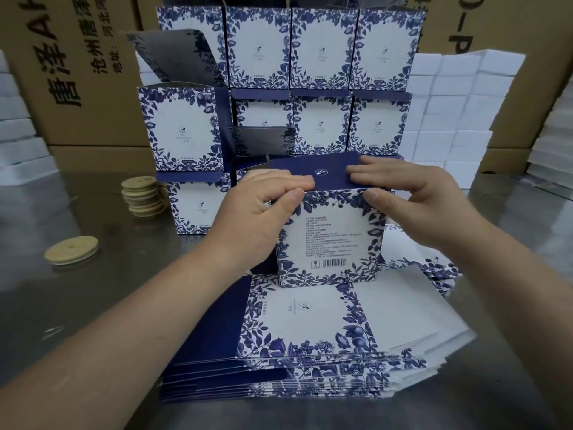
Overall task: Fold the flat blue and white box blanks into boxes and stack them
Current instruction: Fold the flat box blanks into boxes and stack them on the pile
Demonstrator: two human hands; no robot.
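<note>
A folded blue and white box [331, 240] stands upright on the pile of flat blanks [310, 336] at the centre front. Its dark blue top flap [328, 173] lies flat over the opening. My left hand [266, 206] grips the box's upper left corner, fingers laid across the flap and thumb on the printed face. My right hand [403, 193] grips the upper right corner the same way. Behind stands a wall of finished boxes [322, 88], stacked three rows high, several with open flaps.
The shiny metal table [77, 305] carries a stack of round wooden lids [144, 197] and a single lid [72, 250] at the left. Brown cartons [77, 72] and white foam blocks [449, 103] line the back.
</note>
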